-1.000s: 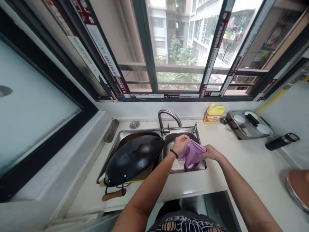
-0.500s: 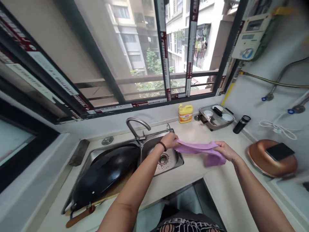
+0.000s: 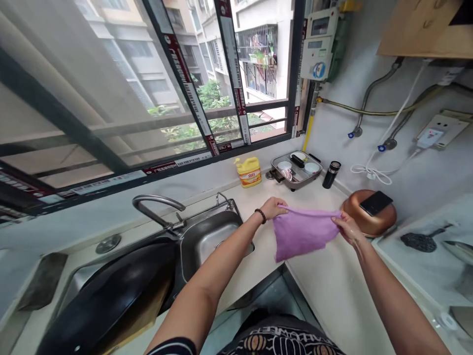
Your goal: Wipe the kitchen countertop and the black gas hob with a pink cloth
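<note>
I hold a purple cloth (image 3: 301, 232) stretched out between both hands above the pale counter (image 3: 325, 286), to the right of the sink (image 3: 207, 236). My left hand (image 3: 272, 207) pinches its upper left corner; a dark bead bracelet sits on that wrist. My right hand (image 3: 345, 228) pinches the upper right corner. The cloth hangs down flat in front of me.
A black wok (image 3: 107, 301) fills the left sink basin under the tap (image 3: 153, 207). At the back stand a yellow detergent jug (image 3: 249, 172), a lidded electric pan (image 3: 295, 167) and a black flask (image 3: 331, 174). A copper pot with a phone on it (image 3: 369, 209) sits right.
My view turned to the right. Both hands carried the cloth from over the sink to above the counter and spread it out flat between them.
</note>
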`<state>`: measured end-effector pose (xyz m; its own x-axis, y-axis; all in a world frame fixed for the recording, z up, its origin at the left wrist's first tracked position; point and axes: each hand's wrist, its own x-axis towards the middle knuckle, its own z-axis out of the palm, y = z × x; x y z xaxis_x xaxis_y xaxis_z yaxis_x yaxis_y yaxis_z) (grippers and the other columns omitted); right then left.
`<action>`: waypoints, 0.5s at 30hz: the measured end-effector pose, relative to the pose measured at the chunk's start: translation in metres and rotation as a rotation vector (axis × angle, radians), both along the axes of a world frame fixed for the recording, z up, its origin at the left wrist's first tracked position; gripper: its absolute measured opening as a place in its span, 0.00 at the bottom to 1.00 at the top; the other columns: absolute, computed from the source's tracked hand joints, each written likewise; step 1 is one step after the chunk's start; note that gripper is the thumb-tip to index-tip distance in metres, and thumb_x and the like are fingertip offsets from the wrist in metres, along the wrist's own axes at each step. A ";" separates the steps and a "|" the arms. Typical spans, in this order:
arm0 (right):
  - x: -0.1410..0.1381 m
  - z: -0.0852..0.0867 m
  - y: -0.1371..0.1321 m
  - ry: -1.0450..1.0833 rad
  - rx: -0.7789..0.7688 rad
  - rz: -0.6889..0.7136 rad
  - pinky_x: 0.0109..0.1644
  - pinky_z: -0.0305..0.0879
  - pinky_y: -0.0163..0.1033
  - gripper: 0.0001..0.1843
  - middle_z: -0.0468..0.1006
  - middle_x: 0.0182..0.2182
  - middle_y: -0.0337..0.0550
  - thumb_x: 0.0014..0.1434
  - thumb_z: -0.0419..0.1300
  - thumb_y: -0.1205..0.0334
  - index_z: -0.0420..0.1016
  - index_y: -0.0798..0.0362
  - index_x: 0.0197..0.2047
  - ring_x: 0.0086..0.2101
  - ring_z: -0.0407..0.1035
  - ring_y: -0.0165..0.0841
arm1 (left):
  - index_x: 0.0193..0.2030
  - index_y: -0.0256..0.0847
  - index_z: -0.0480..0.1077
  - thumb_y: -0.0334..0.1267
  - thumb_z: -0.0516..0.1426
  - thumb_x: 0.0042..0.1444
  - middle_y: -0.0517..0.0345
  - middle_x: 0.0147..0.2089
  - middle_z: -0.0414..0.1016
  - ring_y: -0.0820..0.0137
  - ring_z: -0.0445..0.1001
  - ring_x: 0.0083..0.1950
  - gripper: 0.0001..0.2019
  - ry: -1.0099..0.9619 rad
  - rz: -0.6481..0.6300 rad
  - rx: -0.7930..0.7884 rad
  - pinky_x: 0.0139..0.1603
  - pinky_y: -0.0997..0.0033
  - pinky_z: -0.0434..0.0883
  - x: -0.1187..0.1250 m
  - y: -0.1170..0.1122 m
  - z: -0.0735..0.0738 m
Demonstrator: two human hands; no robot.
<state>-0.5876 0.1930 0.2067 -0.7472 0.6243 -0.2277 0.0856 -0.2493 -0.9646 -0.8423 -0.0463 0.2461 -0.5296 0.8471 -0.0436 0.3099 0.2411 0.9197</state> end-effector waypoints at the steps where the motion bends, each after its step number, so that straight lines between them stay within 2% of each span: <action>1: 0.001 0.007 0.009 0.035 0.029 -0.055 0.38 0.66 0.37 0.34 0.80 0.27 0.34 0.27 0.84 0.46 0.74 0.48 0.34 0.29 0.70 0.31 | 0.31 0.36 0.81 0.38 0.69 0.48 0.63 0.26 0.76 0.72 0.71 0.31 0.07 0.067 -0.006 0.043 0.35 0.75 0.66 -0.003 0.009 0.011; 3: 0.007 0.024 0.026 0.125 0.079 -0.144 0.38 0.67 0.36 0.33 0.80 0.29 0.33 0.29 0.84 0.49 0.74 0.47 0.36 0.30 0.70 0.30 | 0.36 0.36 0.83 0.37 0.67 0.52 0.62 0.30 0.79 0.72 0.73 0.34 0.07 0.194 -0.039 0.163 0.38 0.75 0.67 -0.004 0.026 0.035; 5: 0.018 0.042 0.038 0.192 0.105 -0.184 0.41 0.69 0.37 0.33 0.81 0.33 0.34 0.32 0.84 0.51 0.76 0.46 0.41 0.32 0.72 0.31 | 0.41 0.37 0.83 0.36 0.65 0.56 0.60 0.34 0.82 0.71 0.75 0.36 0.08 0.287 -0.079 0.266 0.41 0.74 0.68 0.000 0.037 0.053; 7: 0.036 0.051 0.040 0.205 0.107 -0.181 0.45 0.71 0.39 0.34 0.83 0.38 0.36 0.34 0.83 0.51 0.78 0.45 0.45 0.36 0.74 0.33 | 0.45 0.38 0.84 0.35 0.64 0.58 0.58 0.38 0.84 0.69 0.77 0.39 0.10 0.342 -0.115 0.310 0.44 0.73 0.70 0.011 0.043 0.057; 8: 0.046 0.050 0.037 0.192 0.109 -0.174 0.48 0.71 0.41 0.33 0.84 0.39 0.37 0.35 0.83 0.50 0.79 0.45 0.44 0.39 0.75 0.34 | 0.45 0.39 0.84 0.35 0.64 0.59 0.56 0.40 0.84 0.68 0.78 0.41 0.10 0.358 -0.135 0.314 0.45 0.71 0.70 0.018 0.043 0.053; 9: 0.057 0.045 0.032 0.170 0.116 -0.174 0.51 0.71 0.43 0.32 0.84 0.40 0.38 0.35 0.83 0.49 0.79 0.46 0.43 0.40 0.75 0.36 | 0.46 0.40 0.84 0.34 0.64 0.59 0.55 0.41 0.84 0.67 0.79 0.42 0.10 0.370 -0.161 0.304 0.47 0.70 0.71 0.026 0.042 0.043; 11: 0.080 0.022 0.014 0.102 0.133 -0.214 0.54 0.70 0.44 0.31 0.84 0.36 0.38 0.32 0.84 0.47 0.77 0.47 0.36 0.41 0.74 0.37 | 0.45 0.43 0.85 0.33 0.64 0.59 0.53 0.42 0.84 0.64 0.80 0.45 0.09 0.384 -0.231 0.242 0.52 0.67 0.72 0.043 0.036 0.013; 13: 0.102 -0.013 -0.012 -0.003 0.140 -0.255 0.51 0.69 0.43 0.32 0.81 0.31 0.36 0.28 0.84 0.46 0.75 0.47 0.32 0.37 0.73 0.36 | 0.43 0.46 0.85 0.32 0.63 0.60 0.52 0.42 0.84 0.62 0.80 0.47 0.09 0.391 -0.319 0.120 0.58 0.63 0.71 0.061 0.026 -0.028; 15: 0.124 -0.053 -0.045 -0.134 0.108 -0.251 0.47 0.68 0.42 0.32 0.81 0.30 0.36 0.27 0.83 0.46 0.76 0.48 0.33 0.34 0.71 0.36 | 0.43 0.47 0.85 0.32 0.61 0.61 0.50 0.42 0.83 0.59 0.79 0.50 0.10 0.392 -0.411 -0.038 0.63 0.58 0.69 0.079 0.010 -0.072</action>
<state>-0.4632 0.1481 0.1533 -0.5346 0.8114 -0.2361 0.1628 -0.1752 -0.9710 -0.7634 -0.0363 0.1740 -0.1393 0.9887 0.0554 0.7019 0.0591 0.7098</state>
